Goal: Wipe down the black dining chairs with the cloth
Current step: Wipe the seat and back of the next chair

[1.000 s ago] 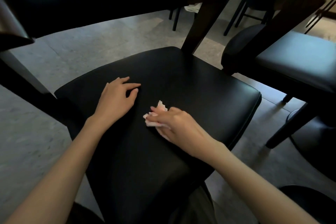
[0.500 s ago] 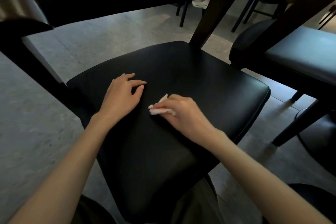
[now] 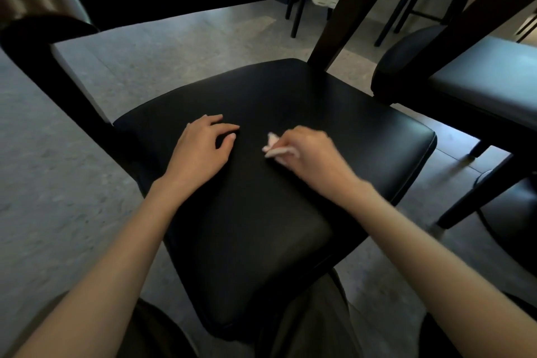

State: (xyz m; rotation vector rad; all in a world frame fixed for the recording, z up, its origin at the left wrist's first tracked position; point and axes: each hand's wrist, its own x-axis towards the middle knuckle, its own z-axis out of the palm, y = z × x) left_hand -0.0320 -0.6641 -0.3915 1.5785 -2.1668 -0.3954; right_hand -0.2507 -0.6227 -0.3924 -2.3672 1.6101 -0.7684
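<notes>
Right hand [image 3: 313,155] is curled, with a small crumpled white cloth [image 3: 276,148] pinched in its fingertips and pressed onto the black chair seat [image 3: 334,113], near the middle. Cloth's long axis is seen running roughly left-right, one corner sticking up. Left hand [image 3: 200,148] is laid palm-down just beside it, fingers loosely spread. Seat is smooth, padded, squarish, with rounded corners. A second black chair [image 3: 476,78] is seen at right on grey speckled floor [image 3: 58,183].

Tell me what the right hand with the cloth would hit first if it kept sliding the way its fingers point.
The right hand points left across the chair seat, cloth leading. First in line looks to be the left hand, resting flat on the seat, with bare seat between them.
</notes>
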